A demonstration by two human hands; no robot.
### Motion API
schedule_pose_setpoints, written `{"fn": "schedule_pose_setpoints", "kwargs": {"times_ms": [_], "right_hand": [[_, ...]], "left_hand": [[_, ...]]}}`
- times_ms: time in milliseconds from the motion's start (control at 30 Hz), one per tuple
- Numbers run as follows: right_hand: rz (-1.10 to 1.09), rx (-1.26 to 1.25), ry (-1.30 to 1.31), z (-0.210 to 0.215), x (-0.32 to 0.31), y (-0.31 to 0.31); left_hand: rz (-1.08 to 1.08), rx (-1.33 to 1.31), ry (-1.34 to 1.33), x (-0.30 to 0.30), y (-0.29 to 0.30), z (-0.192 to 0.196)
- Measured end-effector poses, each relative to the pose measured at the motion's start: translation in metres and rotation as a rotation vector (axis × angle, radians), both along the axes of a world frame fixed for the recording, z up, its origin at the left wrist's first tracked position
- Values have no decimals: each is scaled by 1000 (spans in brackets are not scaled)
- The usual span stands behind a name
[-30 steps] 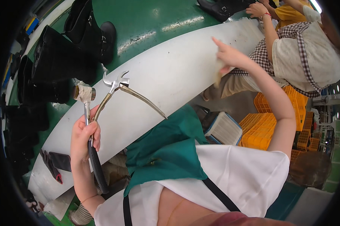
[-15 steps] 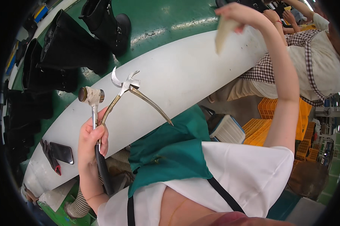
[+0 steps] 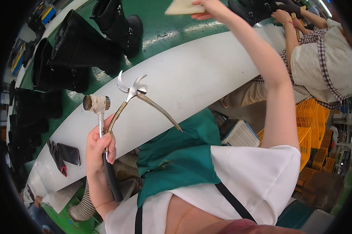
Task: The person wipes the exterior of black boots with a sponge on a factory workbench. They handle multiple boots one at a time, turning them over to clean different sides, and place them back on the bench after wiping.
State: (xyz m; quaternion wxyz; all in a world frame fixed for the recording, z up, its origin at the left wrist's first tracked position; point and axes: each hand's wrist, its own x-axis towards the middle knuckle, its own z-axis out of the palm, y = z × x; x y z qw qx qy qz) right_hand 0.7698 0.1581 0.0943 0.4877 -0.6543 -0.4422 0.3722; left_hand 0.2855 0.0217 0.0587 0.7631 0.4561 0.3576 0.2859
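Note:
My left hand [image 3: 100, 145] is closed around a hammer [image 3: 101, 123] and one handle of a pair of lasting pincers [image 3: 131, 93]. The hammer has a taped head and a black grip; its head points away from me. The pincers' curved silver jaws are spread, and their other handle sticks out free to the right. At the far edge of the view, my right hand [image 3: 209, 9] grips a flat cream-coloured piece [image 3: 180, 7], held over the green surface. The piece is partly cut off by the frame, so its kind cannot be made out.
A long white table [image 3: 191, 70] runs across in front of me. A phone [image 3: 68, 154] and a dark glove [image 3: 57, 158] lie at its left. Black boots [image 3: 82, 45] stand on the green surface [image 3: 164, 23] beyond. A co-worker [image 3: 320, 58] handles a boot at right, near yellow crates [image 3: 310, 117].
My right hand has swung left and away from me with the cream piece, from above the white table to over the green surface. My left hand keeps its hold on the tools.

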Motion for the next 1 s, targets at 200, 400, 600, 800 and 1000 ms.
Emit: {"fn": "schedule_pose_setpoints", "kwargs": {"times_ms": [200, 400, 600, 800, 1000], "right_hand": [[339, -658, -613, 86, 16, -130], [143, -581, -483, -55, 37, -109], [-60, 157, -283, -42, -6, -21], [-96, 675, -627, 14, -9, -96], [-205, 446, -368, 10, 20, -162]], "left_hand": [[81, -51, 18, -3, -1, -25], [-3, -23, -1, 3, 4, -29], [-45, -51, -54, 37, -2, -35], [-240, 5, -146, 157, 32, -69], [-302, 117, -222, 332, 53, -120]]}}
